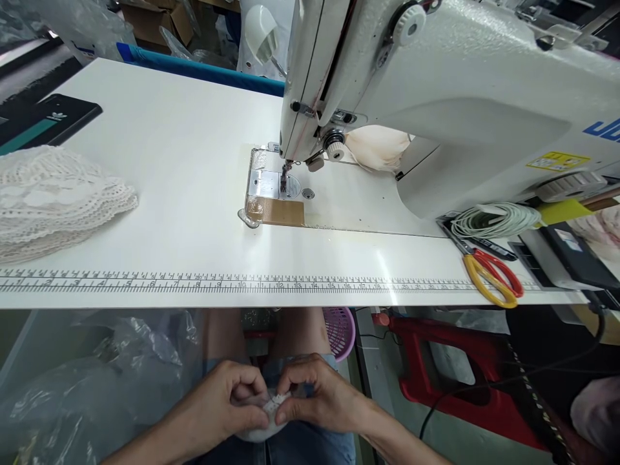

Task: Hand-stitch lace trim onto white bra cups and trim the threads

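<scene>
White lace piece (pixel 272 405) pinched between both hands' fingers (pixel 252 395).

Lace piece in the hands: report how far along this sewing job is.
Done: a stack of lace pieces lies on the table's left side. In hand: the left hand and right hand pinch a small white lace piece over the lap. Left: nothing lies under the sewing machine's needle; this piece is not yet there.
</scene>
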Demonstrator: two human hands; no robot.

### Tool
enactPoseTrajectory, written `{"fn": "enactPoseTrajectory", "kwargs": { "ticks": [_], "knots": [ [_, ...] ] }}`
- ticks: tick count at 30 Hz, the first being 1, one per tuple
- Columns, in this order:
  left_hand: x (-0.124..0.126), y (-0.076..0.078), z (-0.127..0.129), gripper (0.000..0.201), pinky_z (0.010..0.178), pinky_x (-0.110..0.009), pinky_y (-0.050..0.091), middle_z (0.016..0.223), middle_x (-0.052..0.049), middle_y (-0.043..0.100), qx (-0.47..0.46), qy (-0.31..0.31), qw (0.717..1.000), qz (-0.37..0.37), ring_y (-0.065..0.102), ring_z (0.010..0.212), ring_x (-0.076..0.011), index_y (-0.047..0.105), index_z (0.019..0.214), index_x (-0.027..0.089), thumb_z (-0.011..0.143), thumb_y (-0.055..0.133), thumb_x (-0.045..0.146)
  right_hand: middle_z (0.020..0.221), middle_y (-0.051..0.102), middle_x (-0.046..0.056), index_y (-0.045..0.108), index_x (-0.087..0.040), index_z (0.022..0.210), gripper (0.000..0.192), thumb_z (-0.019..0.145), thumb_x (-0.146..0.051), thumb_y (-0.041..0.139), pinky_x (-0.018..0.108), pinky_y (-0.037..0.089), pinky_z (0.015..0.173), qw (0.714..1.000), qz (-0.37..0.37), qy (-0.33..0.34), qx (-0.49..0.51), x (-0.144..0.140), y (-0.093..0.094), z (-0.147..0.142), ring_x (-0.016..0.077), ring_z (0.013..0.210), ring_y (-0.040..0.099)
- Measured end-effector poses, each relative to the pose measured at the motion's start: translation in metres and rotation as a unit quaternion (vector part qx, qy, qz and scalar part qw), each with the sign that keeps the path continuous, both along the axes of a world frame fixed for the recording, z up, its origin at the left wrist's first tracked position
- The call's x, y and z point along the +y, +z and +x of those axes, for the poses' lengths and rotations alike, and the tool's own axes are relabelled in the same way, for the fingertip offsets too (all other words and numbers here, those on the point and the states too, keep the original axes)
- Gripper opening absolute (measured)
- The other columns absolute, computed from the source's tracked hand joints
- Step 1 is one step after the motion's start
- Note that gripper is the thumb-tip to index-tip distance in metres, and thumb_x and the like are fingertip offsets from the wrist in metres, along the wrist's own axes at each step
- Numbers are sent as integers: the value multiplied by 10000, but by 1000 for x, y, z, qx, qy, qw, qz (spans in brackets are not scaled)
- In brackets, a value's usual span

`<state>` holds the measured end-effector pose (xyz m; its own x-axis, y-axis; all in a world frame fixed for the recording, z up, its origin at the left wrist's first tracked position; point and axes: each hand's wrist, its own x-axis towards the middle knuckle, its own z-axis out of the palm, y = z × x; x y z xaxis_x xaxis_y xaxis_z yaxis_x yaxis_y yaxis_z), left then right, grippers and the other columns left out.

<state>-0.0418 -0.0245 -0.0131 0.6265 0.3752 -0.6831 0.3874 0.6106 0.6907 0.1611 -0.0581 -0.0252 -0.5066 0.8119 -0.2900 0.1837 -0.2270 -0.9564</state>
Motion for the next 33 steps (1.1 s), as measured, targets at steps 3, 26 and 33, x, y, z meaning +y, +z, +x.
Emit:
{"fn": "enactPoseTrajectory", "kwargs": {
  "ticks": [3, 26, 33],
  "knots": [
    [0, 1, 0, 213, 489, -212, 221, 519, 64, 437, 0, 1, 1000, 13, 336, 519, -84, 573, 686, 122, 650, 690, 296, 594, 534, -14, 681, -126, 738, 422, 728, -548, 693, 185, 312, 501, 1000, -6, -10, -22, -1, -3, 0, 95, 564, 452],
    [6, 18, -9, 155, 505, -194, 218, 585, 64, 495, 11, -96, 995, 18, 385, 580, -92, 657, 745, 154, 627, 723, 229, 627, 607, -7, 719, -119, 683, 357, 521, -408, 852, 194, 364, 557, 956, -271, -49, 103, 1, -3, -5, 72, 567, 495],
    [4, 18, -10, 124, 539, -198, 268, 650, 37, 561, 77, -96, 992, 15, 450, 634, -123, 676, 736, 155, 637, 643, 221, 649, 633, 2, 732, -123, 709, 266, 571, -321, 843, 187, 367, 556, 960, -254, -48, 109, -5, -11, 0, 73, 580, 510]
  ]
}}
